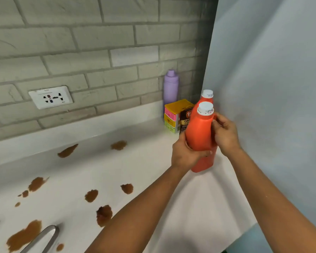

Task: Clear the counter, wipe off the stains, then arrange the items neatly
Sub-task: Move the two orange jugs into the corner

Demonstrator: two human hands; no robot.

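From the head camera, both hands hold an orange bottle [199, 132] with a white cap at the right end of the white counter [80, 170], near the pale wall panel [272, 70]. The left hand [185, 152] curls round the bottle's lower front, thumb across it; the right hand [224, 134] grips its handle side. Whether the bottle's base touches the counter cannot be told. A second orange bottle [206, 97], also white-capped, stands just behind it, mostly hidden. To their left sit a dark brown packet [185, 119] and a stack of yellow, pink and green boxes [171, 115], with a lilac bottle [170, 86] upright behind the boxes in the corner. Brown stains [67, 151] are scattered over the counter's left and middle. A white socket [51, 97] sits on the grey brick wall [80, 42], and a metal tap [44, 238] shows at the lower left
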